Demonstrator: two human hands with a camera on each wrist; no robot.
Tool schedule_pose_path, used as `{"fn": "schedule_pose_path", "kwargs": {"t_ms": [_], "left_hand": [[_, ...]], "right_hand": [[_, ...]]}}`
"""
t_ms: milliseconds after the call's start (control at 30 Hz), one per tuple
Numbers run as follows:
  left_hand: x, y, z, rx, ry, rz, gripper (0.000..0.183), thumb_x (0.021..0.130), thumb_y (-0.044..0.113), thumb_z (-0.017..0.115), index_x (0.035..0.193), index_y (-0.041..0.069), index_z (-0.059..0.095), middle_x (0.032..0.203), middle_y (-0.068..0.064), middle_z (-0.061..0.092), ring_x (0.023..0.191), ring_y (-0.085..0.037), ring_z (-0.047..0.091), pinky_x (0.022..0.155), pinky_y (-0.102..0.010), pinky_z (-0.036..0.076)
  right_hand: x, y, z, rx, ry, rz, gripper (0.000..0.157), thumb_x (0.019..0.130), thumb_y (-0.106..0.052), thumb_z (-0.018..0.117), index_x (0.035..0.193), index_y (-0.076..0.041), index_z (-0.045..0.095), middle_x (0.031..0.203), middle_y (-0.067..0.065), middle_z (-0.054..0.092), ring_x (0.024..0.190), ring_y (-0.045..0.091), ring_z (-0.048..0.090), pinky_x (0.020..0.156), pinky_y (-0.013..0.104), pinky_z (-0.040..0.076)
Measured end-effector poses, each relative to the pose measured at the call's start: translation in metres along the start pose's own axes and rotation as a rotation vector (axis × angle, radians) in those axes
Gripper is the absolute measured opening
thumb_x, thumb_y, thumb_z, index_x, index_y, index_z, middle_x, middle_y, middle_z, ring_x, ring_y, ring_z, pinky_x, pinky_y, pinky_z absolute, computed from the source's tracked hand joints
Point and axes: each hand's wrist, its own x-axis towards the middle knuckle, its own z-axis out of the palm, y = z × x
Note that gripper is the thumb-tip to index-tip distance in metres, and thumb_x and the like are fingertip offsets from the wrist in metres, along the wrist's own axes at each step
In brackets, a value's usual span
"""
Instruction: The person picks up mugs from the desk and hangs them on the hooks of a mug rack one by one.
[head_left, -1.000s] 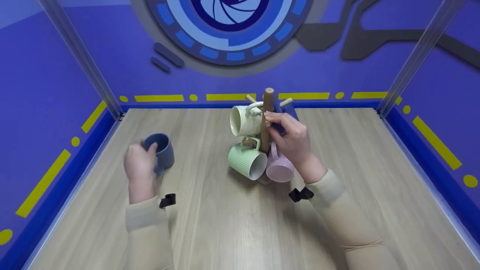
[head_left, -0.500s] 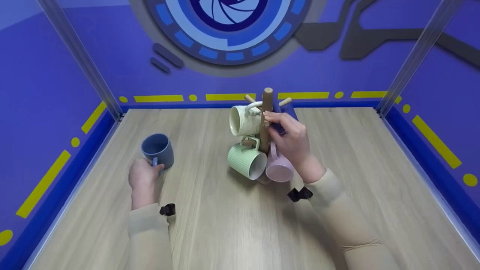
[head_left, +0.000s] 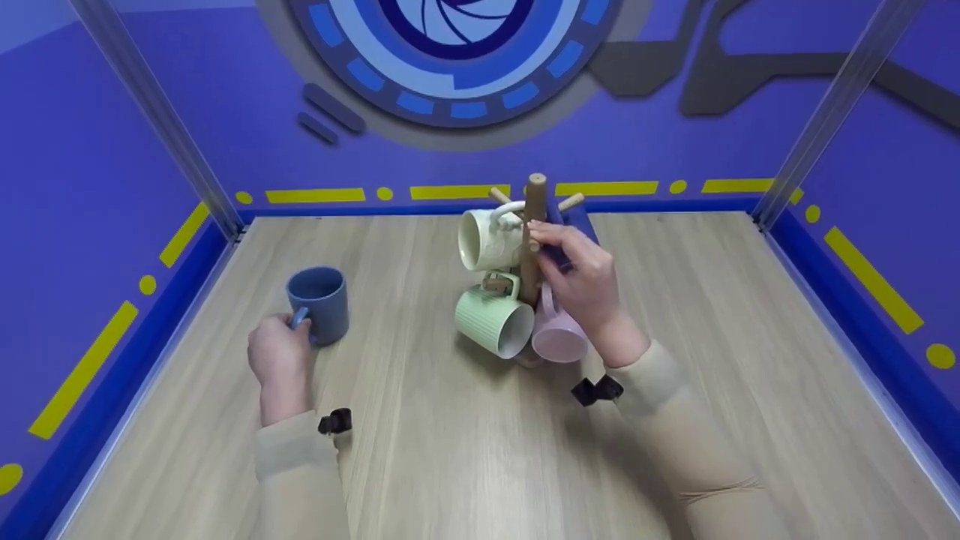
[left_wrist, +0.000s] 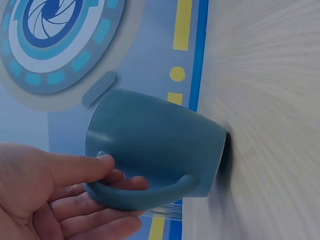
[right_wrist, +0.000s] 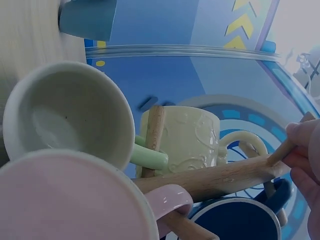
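Observation:
At the left of the table, my left hand [head_left: 279, 352] holds a blue-grey mug [head_left: 321, 311] by its handle. In the left wrist view the thumb [left_wrist: 82, 170] lies on the handle [left_wrist: 145, 197], with fingers passing through and under it. The mug is slightly tilted, its base right at the table with a dark shadow along it. My right hand [head_left: 585, 274] pinches a front upper peg of a wooden mug tree [head_left: 535, 196]. From the tree hang a cream mug [head_left: 491, 244], a ribbed green mug [head_left: 487, 322], a pink mug [head_left: 559, 342] and a dark blue mug [right_wrist: 237, 220], partly hidden behind the right hand.
Two bare upper pegs show at the back of the tree, one being a right-hand peg [head_left: 571, 202]. Blue printed panels [head_left: 420, 161] wall in the wooden table [head_left: 450, 457] at the back and both sides. Black wrist mounts [head_left: 335, 421] sit on the sleeves.
My left hand has moved from the mug's far-left rim down to its handle and taken hold of it. The handle has swung towards the left. The right hand keeps its place on the peg.

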Motion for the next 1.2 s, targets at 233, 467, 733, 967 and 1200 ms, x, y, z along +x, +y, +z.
{"fn": "schedule_pose_path", "kwargs": {"t_ms": [233, 467, 733, 967, 1200], "left_hand": [[-0.008, 0.009, -0.006, -0.023, 0.056, 0.085, 0.028, 0.101, 0.018, 0.064, 0.115, -0.005, 0.073, 0.113, -0.027, 0.074, 0.108, -0.047, 0.069, 0.094, -0.058, 0.053], [-0.023, 0.027, -0.017, 0.025, 0.030, 0.190, 0.026, 0.101, 0.023, 0.067, 0.110, 0.000, 0.076, 0.108, -0.023, 0.076, 0.101, -0.044, 0.071, 0.087, -0.058, 0.053], [-0.052, 0.059, -0.024, 0.006, -0.046, 0.282, 0.025, 0.099, 0.022, 0.070, 0.115, 0.003, 0.076, 0.112, -0.019, 0.077, 0.103, -0.037, 0.075, 0.091, -0.053, 0.059], [-0.079, 0.082, -0.019, -0.006, -0.143, 0.432, 0.024, 0.097, 0.020, 0.072, 0.114, 0.004, 0.077, 0.111, -0.017, 0.078, 0.104, -0.034, 0.075, 0.090, -0.051, 0.061], [-0.099, 0.095, -0.008, 0.033, -0.112, 0.679, 0.020, 0.089, 0.020, 0.078, 0.103, 0.006, 0.079, 0.100, -0.009, 0.080, 0.092, -0.026, 0.077, 0.080, -0.044, 0.063]], "right_hand": [[-0.001, -0.014, -0.005, -0.049, -0.013, 0.018, 0.036, 0.085, 0.021, 0.059, 0.115, 0.005, 0.072, 0.117, 0.019, 0.075, 0.114, 0.033, 0.072, 0.108, 0.025, 0.052], [-0.007, -0.057, 0.004, 0.057, 0.040, -0.084, 0.037, 0.084, 0.018, 0.062, 0.118, 0.008, 0.069, 0.118, 0.022, 0.073, 0.113, 0.033, 0.071, 0.105, 0.036, 0.056], [-0.032, -0.079, 0.030, 0.077, -0.540, 0.194, 0.065, 0.092, -0.020, 0.079, 0.147, -0.003, 0.050, 0.147, 0.012, 0.059, 0.134, 0.025, 0.059, 0.115, 0.039, 0.048], [-0.049, -0.070, 0.053, 0.056, -0.730, 0.374, 0.091, 0.088, -0.033, 0.083, 0.159, -0.006, 0.032, 0.163, 0.014, 0.038, 0.148, 0.031, 0.044, 0.120, 0.047, 0.042], [-0.055, -0.065, 0.059, 0.041, -0.783, 0.392, 0.100, 0.083, -0.034, 0.088, 0.161, -0.013, 0.029, 0.158, 0.015, 0.040, 0.139, 0.034, 0.049, 0.113, 0.050, 0.048]]}}
